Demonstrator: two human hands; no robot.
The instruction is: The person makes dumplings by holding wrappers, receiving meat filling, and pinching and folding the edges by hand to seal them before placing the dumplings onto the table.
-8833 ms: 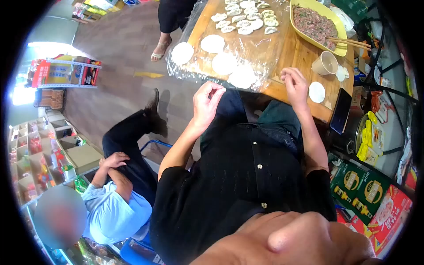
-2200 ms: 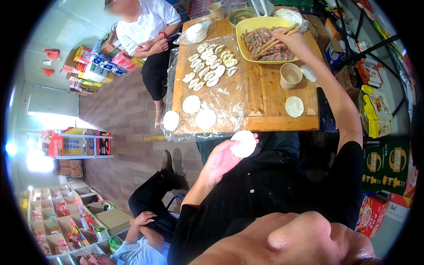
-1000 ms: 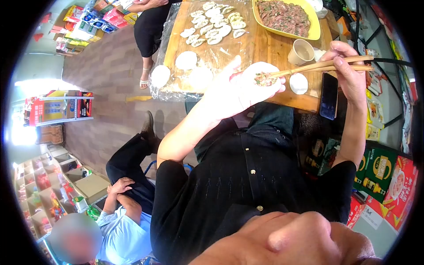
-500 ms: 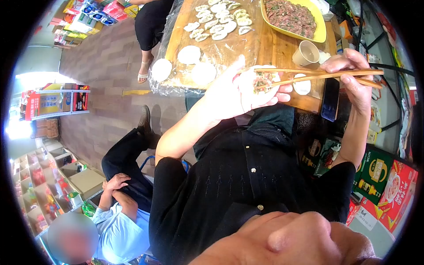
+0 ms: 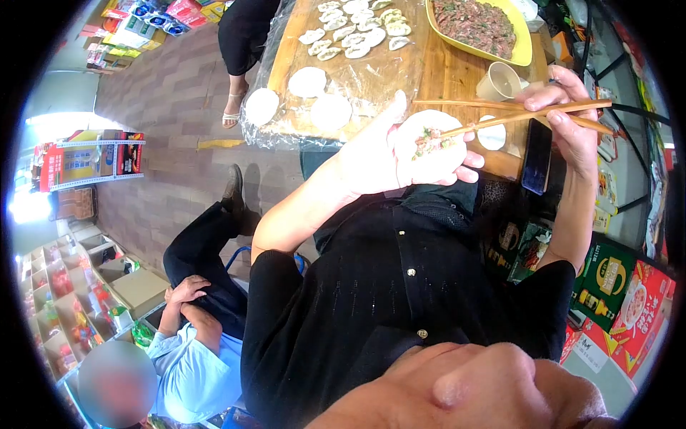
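On the upturned palm of my left hand (image 5: 364, 161) lies a round dumpling wrapper (image 5: 444, 156), its fingers bent around the far side and the thumb raised. A small heap of minced meat filling (image 5: 427, 141) with green bits sits on the wrapper. My right hand (image 5: 569, 114) grips a pair of wooden chopsticks (image 5: 514, 118). One stick's tip touches the filling, while the other stick lies apart above the wrapper. Beyond my hands, a yellow tray (image 5: 525, 50) holds more minced filling. Several shaped dumplings (image 5: 357, 36) rest on plastic film on the table.
Flat wrappers (image 5: 331, 112) lie on the wooden table (image 5: 446, 79). A paper cup (image 5: 499, 82) and a dark phone (image 5: 536, 159) are near my right hand. A seated person in a light blue shirt (image 5: 200, 375) is at the left; another person's leg (image 5: 239, 43) shows beside the table.
The wrapper has turned more toward view, showing more of its white surface. The chopsticks' tips have spread apart, and the right hand has shifted slightly. The filling now looks smaller and flatter.
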